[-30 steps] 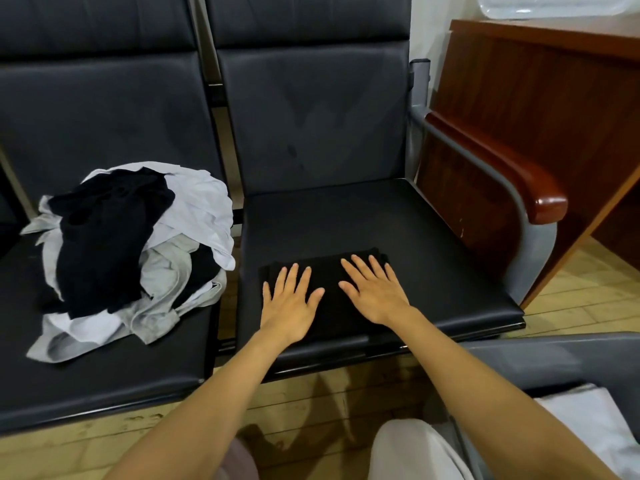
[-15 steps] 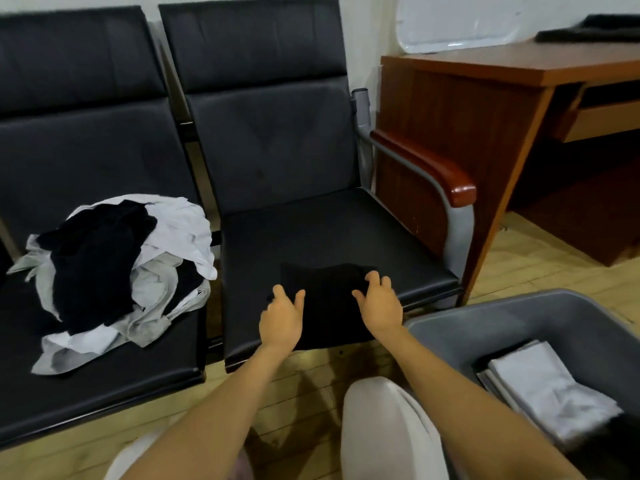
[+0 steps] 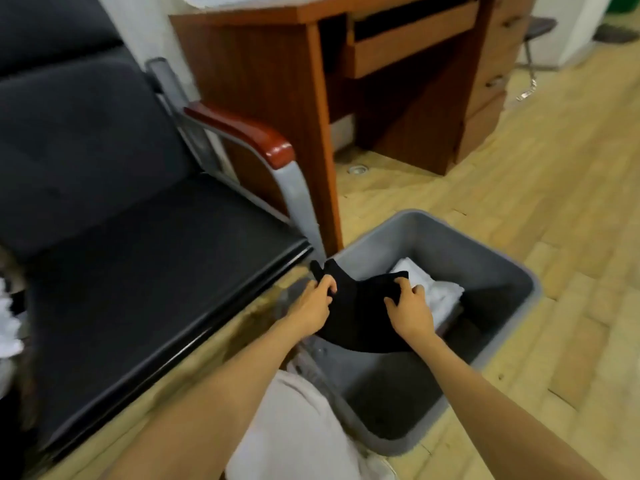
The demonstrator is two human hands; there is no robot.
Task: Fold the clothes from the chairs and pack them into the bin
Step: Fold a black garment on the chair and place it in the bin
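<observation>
A folded black garment [image 3: 360,310] hangs over the open grey bin [image 3: 485,258] on the floor. My left hand [image 3: 313,304] grips its left edge and my right hand [image 3: 410,308] grips its right edge, fingers curled over the cloth. Inside the bin lies a folded white garment [image 3: 438,289], partly hidden by the black one. The black chair seat [image 3: 145,271] to the left is bare where the garment lay. A sliver of the white clothes pile [image 3: 8,327] shows at the far left edge.
The chair's grey frame with a red-brown armrest [image 3: 249,133] stands just left of the bin. A wooden desk [image 3: 346,81] with drawers is behind it. Light wooden floor [image 3: 554,168] spreads to the right. My light-trousered knee [image 3: 294,427] is below the bin's near rim.
Both hands went from pressing flat on the black garment on the seat to gripping its sides and carrying it right, over the bin. The view swung right with them.
</observation>
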